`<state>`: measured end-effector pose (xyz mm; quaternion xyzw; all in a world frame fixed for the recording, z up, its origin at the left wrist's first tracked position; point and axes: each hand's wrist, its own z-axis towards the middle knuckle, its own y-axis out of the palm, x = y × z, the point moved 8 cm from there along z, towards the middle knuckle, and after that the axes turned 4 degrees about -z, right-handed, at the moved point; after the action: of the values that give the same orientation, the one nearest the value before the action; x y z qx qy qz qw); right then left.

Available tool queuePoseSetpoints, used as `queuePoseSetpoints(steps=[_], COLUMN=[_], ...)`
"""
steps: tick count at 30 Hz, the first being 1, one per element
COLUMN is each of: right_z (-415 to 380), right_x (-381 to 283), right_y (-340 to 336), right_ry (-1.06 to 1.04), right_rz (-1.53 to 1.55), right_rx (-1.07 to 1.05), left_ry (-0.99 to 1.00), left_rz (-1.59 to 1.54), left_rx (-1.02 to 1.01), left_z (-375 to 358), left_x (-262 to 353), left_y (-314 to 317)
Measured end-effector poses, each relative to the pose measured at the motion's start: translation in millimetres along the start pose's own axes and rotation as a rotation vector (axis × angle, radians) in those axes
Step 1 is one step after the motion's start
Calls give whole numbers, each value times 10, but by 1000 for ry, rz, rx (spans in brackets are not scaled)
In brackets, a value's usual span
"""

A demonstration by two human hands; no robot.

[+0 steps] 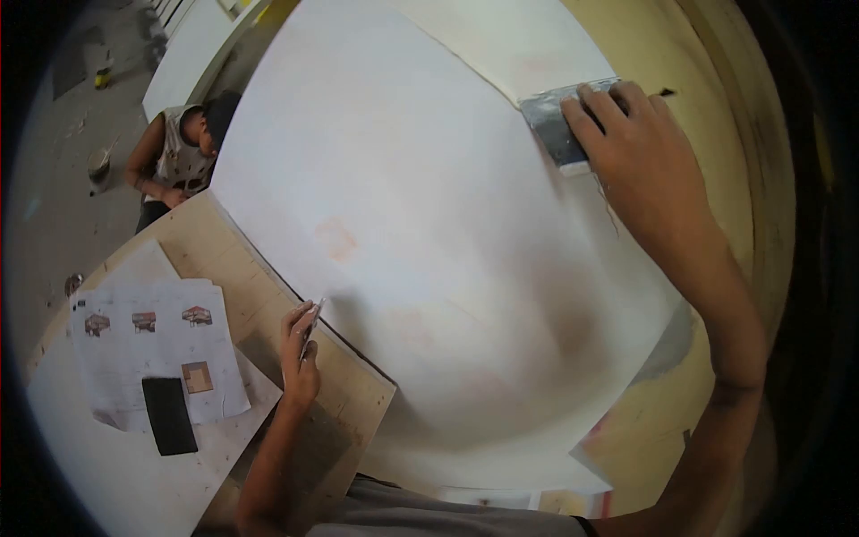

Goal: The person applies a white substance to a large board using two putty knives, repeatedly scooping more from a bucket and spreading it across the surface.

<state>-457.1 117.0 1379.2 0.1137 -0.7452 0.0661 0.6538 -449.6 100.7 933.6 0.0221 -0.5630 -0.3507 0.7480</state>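
A large white sheet (pixel 429 197) spreads over the surface in front of me. Near its upper right, my right hand (pixel 635 143) is closed on a flat grey metal scraper (pixel 550 125) that lies against the sheet, beside a seam or raised edge. A thin loose strip (pixel 608 206) hangs just below the scraper. On the left, my left hand (pixel 301 353) grips a thin, pale, narrow tool (pixel 317 311), its exact kind not clear. That hand is by the sheet's left edge, over a brown board (pixel 358 394).
Printed papers (pixel 134 358) and a dark rectangular piece (pixel 170 416) lie on a white board at left. Another person (pixel 183 148) is bent over beyond the sheet. A bucket (pixel 98 166) stands on the floor. Yellowish board (pixel 698 134) borders the right side.
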Motion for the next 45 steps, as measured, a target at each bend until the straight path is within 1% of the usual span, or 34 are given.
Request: queuePoseSetpoints(steps=[2, 9, 11, 12, 14, 19, 21, 23, 24, 25, 27, 28, 29, 30, 31, 32, 33, 34, 35, 36, 37, 38, 39, 40, 41, 42, 43, 44, 45], right_z=[-239, -969, -1150, -1235, -1387, -1705, -1804, -1853, -1884, -1888, -1945, -1973, -1995, -2034, -2088, -2156, -2163, -2243, -2335, -2358, -2373, -2362, -2395, -2367, -2329, -2305, -2273, -2244, -2219], right_x=[-15, -155, -206, -238, -295, -458, -534, -597, -615, -596, -677, -648, -676, -621, -579, -592, -705, -794, -910, -1046, -1179, -1297, -1500, -1686, -1874, -1980, -2067, -2118, -2142], right_y=[12, 34, 51, 59, 70, 84, 78, 43, 52, 4, 0, -47, -94, -162, -225, -254, -285, -291, -283, -346, -403, -502, -549, -497, -453, -419, -380, -231, -132], right_ry=[33, 119, 158, 175, 209, 309, 370, 419, 453, 454, 408, 493, 499, 629, 751, 866, 851, 996, 1135, 1127, 1115, 1026, 932, 919, 904, 918, 925, 967, 817], right_rz=[27, 87, 89, 89, 92, 122, 216, 269, 318, 317, 502, 555, 563, 679, 797, 939, 963, 1210, 1456, 1527, 1595, 1714, 1779, 1976, 2166, 1948, 1728, 1861, 1716], right_rx=[-44, -228, -256, -268, -290, -328, -346, -388, -428, -419, -573, -517, -503, -400, -292, -230, -206, -19, 175, 275, 377, 579, 605, 517, 410, 435, 451, 364, -13], left_ry=[-7, 25, 29, 31, 24, 32, 40, 68, 76, 82, 93, 69, 48, -50, -56, -209, -467, -414, -688, -810, -919, -975, -1035, -1028, -1025, -1028, -1042, -978, -909], left_rz=[-81, -47, -106, -103, -67, -79, -83, -134, -131, -189, -227, -358, -486, -617, -655, -787, -796, -710, -872, -1015, -1202, -1227, -1255, -1255, -1320, -1388, -1395, -1233, -1071], left_rx=[54, 18, 75, 55, 103, 103, 89, 167, 171, 188, 201, 195, 188, 348, 107, 38, 44, 45, 55, -182, -181, -188, -197, -179, -254, -331, -320, -389, -458], left_z=[10, -49, -45, -53, -52, -61, -93, -142, -144, -157, -153, -157, -162, -288, -198, -242, -296, -336, -296, -375, -442, -487, -547, -554, -578, -618, -621, -574, -542], left_x=[48, -134, -183, -174, -155, -156, -195, -287, -326, -370, -262, -248, -208, -456, 116, 237, 413, 601, 1095, 1220, 1230, 1236, 1239, 1222, 1259, 1313, 1340, 1427, 1557], left_y=[-19, 8, -37, -18, -51, -23, -70, -160, -146, -137, -143, -71, -3, -37, 238, 427, 609, 703, 1051, 1235, 1373, 1454, 1517, 1522, 1583, 1636, 1597, 1515, 1472])
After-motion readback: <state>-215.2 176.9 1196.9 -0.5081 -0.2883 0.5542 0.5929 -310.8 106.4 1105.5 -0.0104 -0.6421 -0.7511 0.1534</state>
